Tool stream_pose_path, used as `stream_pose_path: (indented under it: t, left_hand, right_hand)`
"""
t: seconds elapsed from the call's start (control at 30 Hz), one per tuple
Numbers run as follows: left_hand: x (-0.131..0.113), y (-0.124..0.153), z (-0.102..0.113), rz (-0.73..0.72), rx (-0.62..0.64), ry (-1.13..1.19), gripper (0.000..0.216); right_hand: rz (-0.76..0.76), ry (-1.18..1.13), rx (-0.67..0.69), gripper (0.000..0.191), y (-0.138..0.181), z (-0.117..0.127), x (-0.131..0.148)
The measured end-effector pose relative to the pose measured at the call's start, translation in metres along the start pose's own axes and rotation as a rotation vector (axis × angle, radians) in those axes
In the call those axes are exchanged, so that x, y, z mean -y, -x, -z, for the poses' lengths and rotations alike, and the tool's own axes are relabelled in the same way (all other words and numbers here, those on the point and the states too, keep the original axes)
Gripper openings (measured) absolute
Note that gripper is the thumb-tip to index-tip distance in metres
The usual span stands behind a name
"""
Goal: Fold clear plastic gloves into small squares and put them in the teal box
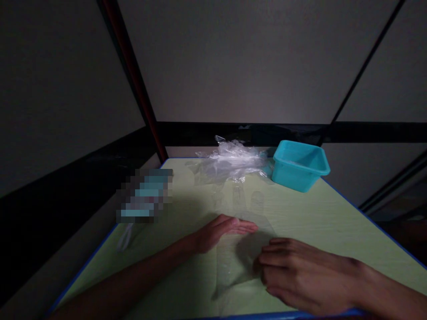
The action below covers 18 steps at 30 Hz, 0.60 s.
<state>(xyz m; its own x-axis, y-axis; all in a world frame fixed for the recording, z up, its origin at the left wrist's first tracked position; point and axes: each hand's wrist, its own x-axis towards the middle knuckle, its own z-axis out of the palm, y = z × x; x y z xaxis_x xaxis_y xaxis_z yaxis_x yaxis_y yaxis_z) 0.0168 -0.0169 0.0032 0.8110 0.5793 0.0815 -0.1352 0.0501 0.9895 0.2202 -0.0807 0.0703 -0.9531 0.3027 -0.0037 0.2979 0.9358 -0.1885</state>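
Observation:
A clear plastic glove (230, 262) lies spread on the table, its fingers pointing away from me. My left hand (223, 231) rests on its palm area, fingers stretched out together toward the right. On the right, my right hand (293, 273) is closed with curled fingers at the glove's side near the cuff. The film there looks drawn up toward those fingers, though the fingertips themselves are hidden. Beyond the glove sits a crumpled pile of clear plastic (233, 162).
A turquoise plastic basket (296, 171) stands at the back right of the pale green, blue-edged table (327, 226). At the left edge is a pixelated object (147, 195), with a whitish loop (125, 238) near it. Dark-banded panels (233, 62) rise behind the table.

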Motion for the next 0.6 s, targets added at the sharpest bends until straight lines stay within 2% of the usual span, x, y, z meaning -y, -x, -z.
stream_pose_path:
  t: [0.13,0.3,0.47,0.6]
  left_hand:
    - [0.003,-0.001,0.001,0.066,-0.020,0.081,0.051]
    - [-0.008,-0.005,-0.003,0.130,0.056,0.281,0.069]
    - [-0.012,-0.008,0.007,0.178,0.017,0.427,0.076]
    - [-0.010,-0.010,0.017,0.192,0.011,0.618,0.082]
  right_hand:
    - [-0.097,-0.236,-0.065,0.016,-0.001,0.015,-0.016]
    - [-0.229,-0.462,-0.176,0.014,-0.007,0.025,-0.042]
    - [-0.244,-0.722,-0.347,0.015,-0.016,0.023,-0.066]
    - [-0.237,-0.961,-0.400,0.016,-0.021,0.016,-0.081]
